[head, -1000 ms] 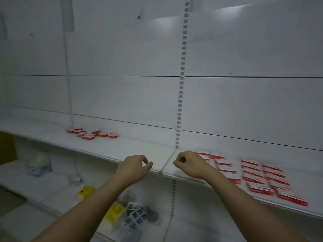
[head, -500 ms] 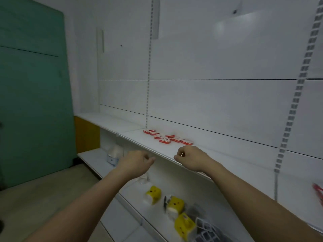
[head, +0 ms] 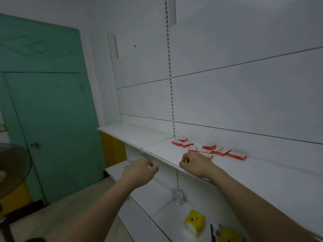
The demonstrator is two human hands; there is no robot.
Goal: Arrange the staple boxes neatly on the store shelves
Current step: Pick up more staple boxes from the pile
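the staple boxes (head: 208, 149), red and white, lay in a loose scatter on the white shelf (head: 244, 173), close to its back wall and just right of the slotted upright (head: 172, 102). some overlapped or touched; one sat apart at the right end. the right hand (head: 194, 164) hovered over the shelf's front edge, just in front of the boxes, fingers curled in and touching none of them; something thin may have glinted at the fingertips, but the blur hid it. the left hand (head: 139, 171) hung off the shelf's front edge, loosely curled and empty. below the shelf sat a yellow item (head: 194, 222). a green door (head: 47, 119) stood left of the shelf.
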